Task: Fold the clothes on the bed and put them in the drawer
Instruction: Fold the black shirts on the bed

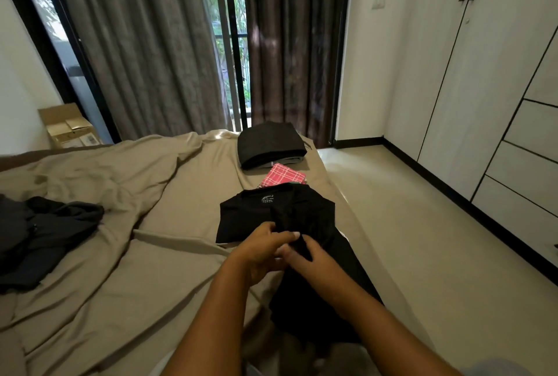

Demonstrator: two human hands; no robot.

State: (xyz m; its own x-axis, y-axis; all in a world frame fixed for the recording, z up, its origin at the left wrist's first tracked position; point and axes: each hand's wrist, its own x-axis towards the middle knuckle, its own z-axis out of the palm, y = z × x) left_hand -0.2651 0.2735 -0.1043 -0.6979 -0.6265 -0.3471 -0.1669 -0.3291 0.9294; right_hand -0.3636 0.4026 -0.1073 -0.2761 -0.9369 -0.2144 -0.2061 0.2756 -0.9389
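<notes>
A black T-shirt (pixel 250 215) lies spread along the right edge of the bed, collar and label facing away from me. My left hand (pixel 262 252) and my right hand (pixel 314 264) meet over its middle, both pinching a bunched fold of the black fabric. Beyond the shirt lie a folded red checked cloth (pixel 282 178) and a folded dark stack (pixel 270 144). An unfolded heap of dark clothes (pixel 45 236) rests at the left of the bed. Drawers (pixel 525 164) are in the white wardrobe on the right.
The bed (pixel 136 255) carries a rumpled beige sheet. A cardboard box (pixel 68 126) stands at the far left by the wall. Grey curtains (pixel 145 43) hang before a glass door. Tiled floor (pixel 422 239) runs between bed and wardrobe.
</notes>
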